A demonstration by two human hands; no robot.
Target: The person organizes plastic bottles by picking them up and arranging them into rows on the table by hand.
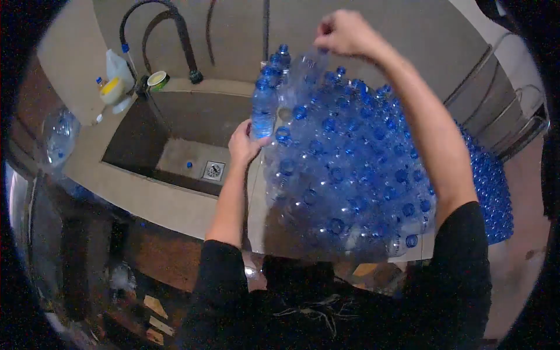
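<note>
My left hand is closed around the lower part of a clear blue-tinted plastic bottle, upright at the sink's right edge. Higher up, my right hand is closed in a pinch. Just below its fingers is a blurred piece of clear plastic; I cannot tell whether it is a bottle or film, though the fingers seem to be on it. Packed closely beneath my right arm stand many similar bottles with blue necks. A few more bottles line up behind the held one.
To the left is a sink with a black faucet and a small blue cap inside. A white jug, a yellow-and-white container and a round tub stand behind it. A clear bag lies at far left.
</note>
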